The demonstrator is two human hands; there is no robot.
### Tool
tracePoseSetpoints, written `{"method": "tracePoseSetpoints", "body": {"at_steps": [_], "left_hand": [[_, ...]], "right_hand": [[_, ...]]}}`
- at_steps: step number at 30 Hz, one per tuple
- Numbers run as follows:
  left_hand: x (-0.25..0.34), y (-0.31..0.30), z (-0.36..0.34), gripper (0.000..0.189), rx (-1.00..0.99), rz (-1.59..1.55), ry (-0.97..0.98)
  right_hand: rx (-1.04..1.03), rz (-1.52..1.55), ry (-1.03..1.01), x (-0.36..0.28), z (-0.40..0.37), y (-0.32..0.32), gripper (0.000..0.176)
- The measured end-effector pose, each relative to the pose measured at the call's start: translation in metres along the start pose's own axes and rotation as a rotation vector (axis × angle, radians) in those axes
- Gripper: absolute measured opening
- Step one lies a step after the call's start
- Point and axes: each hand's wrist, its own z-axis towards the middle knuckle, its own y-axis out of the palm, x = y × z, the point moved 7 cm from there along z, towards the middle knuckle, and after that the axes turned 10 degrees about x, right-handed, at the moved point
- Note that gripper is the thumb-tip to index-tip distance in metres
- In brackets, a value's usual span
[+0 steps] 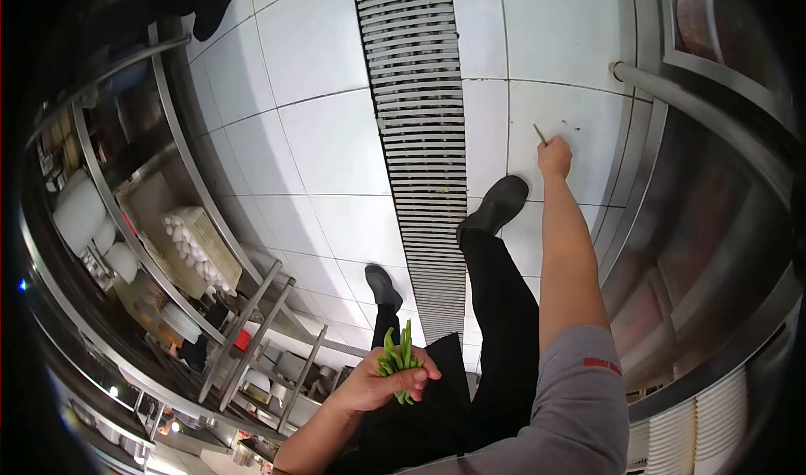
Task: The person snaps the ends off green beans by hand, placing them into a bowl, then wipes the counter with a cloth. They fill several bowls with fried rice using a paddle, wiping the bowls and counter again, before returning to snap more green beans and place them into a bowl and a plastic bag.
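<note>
My left hand (368, 386) is closed around a bunch of green beans (398, 359) in front of my lap, with their ends sticking up past the fingers. My right hand (555, 157) reaches far out, low over the tiled floor, its fingers pinched on a single green bean (539, 132). A few small dark bits (571, 126) lie on the tile close to that hand. My dark shoe (505, 203) is on the floor just left of my right forearm.
A slatted drain grate (417, 122) runs along the white tiled floor (323, 147). On the left, steel shelving holds a cream basket (210, 244) of white items and some bowls. A steel unit with a rail (714, 122) stands right. Another person's shoe (217, 5) shows top left.
</note>
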Motion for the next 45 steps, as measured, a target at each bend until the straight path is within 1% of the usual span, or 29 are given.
{"method": "tracePoseSetpoints", "body": {"at_steps": [3, 5, 6, 7, 8, 9, 11, 13, 14, 16, 18, 19, 20, 22, 25, 27, 29, 31, 32, 33, 35, 37, 38, 39, 41, 42, 43, 44, 45], "left_hand": [[-0.004, -0.012, 0.0, 0.016, 0.016, -0.094, 0.006], [0.005, -0.007, -0.005, 0.02, 0.056, -0.2, 0.125], [0.012, 0.002, -0.01, 0.021, 0.041, -0.272, 0.153], [0.02, 0.011, -0.018, 0.022, 0.021, -0.337, 0.182], [0.027, 0.018, -0.026, 0.023, -0.015, -0.396, 0.189], [0.033, 0.025, -0.035, 0.023, -0.05, -0.45, 0.192], [0.06, 0.038, -0.051, 0.019, -0.085, -0.497, 0.304], [0.102, 0.063, -0.086, 0.024, -0.097, -0.587, 0.393], [0.123, 0.078, -0.108, 0.03, -0.162, -0.575, 0.475], [0.157, 0.107, -0.159, 0.045, -0.152, -0.484, 0.579], [0.183, 0.137, -0.212, 0.045, -0.301, -0.43, 0.675], [0.188, 0.145, -0.236, 0.045, -0.315, -0.443, 0.697], [0.196, 0.159, -0.257, 0.046, -0.385, -0.455, 0.69], [0.208, 0.182, -0.292, 0.043, -0.506, -0.443, 0.701], [0.22, 0.221, -0.327, 0.042, -0.631, -0.453, 0.687], [0.227, 0.249, -0.345, 0.039, -0.748, -0.454, 0.682], [0.234, 0.275, -0.361, 0.035, -0.744, -0.377, 0.724], [0.237, 0.299, -0.371, 0.029, -0.796, -0.327, 0.721], [0.238, 0.312, -0.379, 0.026, -0.858, -0.218, 0.717], [0.239, 0.325, -0.388, 0.023, -0.918, -0.108, 0.706], [0.249, 0.341, -0.398, 0.018, -0.922, -0.011, 0.676], [0.256, 0.363, -0.405, 0.016, -0.865, 0.674, 0.897], [0.259, 0.375, -0.414, 0.015, -0.841, 0.842, 1.028], [0.261, 0.389, -0.418, 0.015, -0.886, 0.885, 1.005], [0.263, 0.412, -0.463, 0.019, -0.636, 1.17, 2.189], [0.26, 0.424, -0.471, 0.023, -0.509, 1.275, 2.287], [0.254, 0.436, -0.475, 0.023, -0.584, 1.294, 2.283], [0.249, 0.447, -0.482, 0.023, -0.586, 1.256, 2.372], [0.241, 0.457, -0.486, 0.023, -0.585, 1.207, 2.458]], "right_hand": [[-0.057, 0.096, 0.044, -0.008, -0.018, 0.002, 0.023], [-0.096, 0.31, -0.039, -0.024, -0.056, -0.008, 0.019], [-0.283, 0.522, 0.103, -0.036, -0.083, -0.019, 0.015], [-0.364, 0.562, 0.019, -0.031, -0.106, 0.008, 0.012], [-0.449, 0.571, -0.037, -0.051, -0.131, -0.015, 0.013], [-0.505, 0.708, 0.098, -0.065, -0.155, -0.038, 0.013], [-0.598, 1.004, 0.305, -0.118, -0.187, -0.127, 0.012], [-0.573, 1.295, 0.312, -0.175, -0.198, -0.237, 0.011], [-0.528, 1.411, 0.217, -0.199, -0.201, -0.298, 0.014], [-0.417, 1.602, 0.061, -0.239, -0.202, -0.424, 0.018], [-0.316, 1.736, -0.053, -0.27, -0.212, -0.538, 0.021], [-0.274, 1.79, -0.107, -0.277, -0.22, -0.587, 0.022], [-0.269, 1.796, -0.153, -0.282, -0.226, -0.628, 0.022], [-0.083, 1.604, -0.468, -0.291, -0.246, -0.706, 0.02], [0.07, 1.442, -0.553, -0.291, -0.266, -0.771, 0.016], [0.218, 1.342, -0.65, -0.287, -0.277, -0.794, 0.014], [0.694, 0.839, -0.984, -0.289, -0.305, -0.825, 0.015], [0.787, 0.823, -0.903, -0.277, -0.307, -0.841, 0.016], [0.725, 0.851, -0.823, -0.27, -0.308, -0.854, 0.015], [0.772, 0.833, -0.805, -0.261, -0.308, -0.87, 0.015], [0.689, 1.051, -0.751, -0.236, -0.3, -0.896, 0.014], [0.817, 1.112, -0.687, -0.215, -0.294, -0.932, 0.013], [0.889, 1.039, -0.662, -0.21, -0.297, -0.95, 0.013], [0.956, 0.964, -0.628, -0.203, -0.3, -0.966, 0.013], [1.036, 0.943, -0.555, -0.183, -0.307, -0.983, 0.013], [1.076, 0.993, -0.516, -0.171, -0.312, -0.987, 0.013], [1.118, 1.042, -0.484, -0.159, -0.317, -0.989, 0.012], [1.102, 1.139, -0.422, -0.142, -0.317, -0.983, 0.012], [1.143, 1.129, -0.385, -0.128, -0.32, -0.974, 0.012]]}}
